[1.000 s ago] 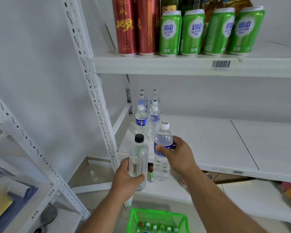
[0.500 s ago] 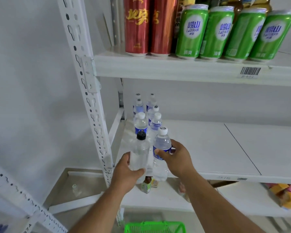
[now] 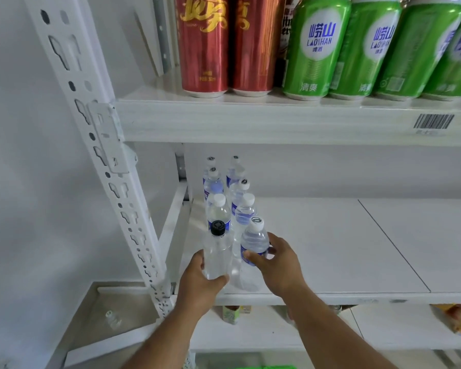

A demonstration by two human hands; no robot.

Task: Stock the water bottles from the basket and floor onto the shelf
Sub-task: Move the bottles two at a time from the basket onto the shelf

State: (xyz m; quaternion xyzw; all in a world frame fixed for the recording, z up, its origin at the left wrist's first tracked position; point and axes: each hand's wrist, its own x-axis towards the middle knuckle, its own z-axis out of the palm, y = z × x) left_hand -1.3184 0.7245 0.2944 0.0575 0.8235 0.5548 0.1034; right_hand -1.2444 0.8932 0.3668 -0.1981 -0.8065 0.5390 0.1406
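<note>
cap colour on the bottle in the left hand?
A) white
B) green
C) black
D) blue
C: the left hand grips a clear bottle topped by a black cap, while the bottle in the right hand and those already on the shelf have white caps.

1. The middle shelf (image 3: 330,249) is a white board carrying two rows of water bottles (image 3: 218,209) at its left end
2. The top shelf (image 3: 250,121) carries red cans (image 3: 204,43) beside green cans (image 3: 314,49)
3. The lower shelf (image 3: 277,331) carries a small green carton (image 3: 230,314)
</note>
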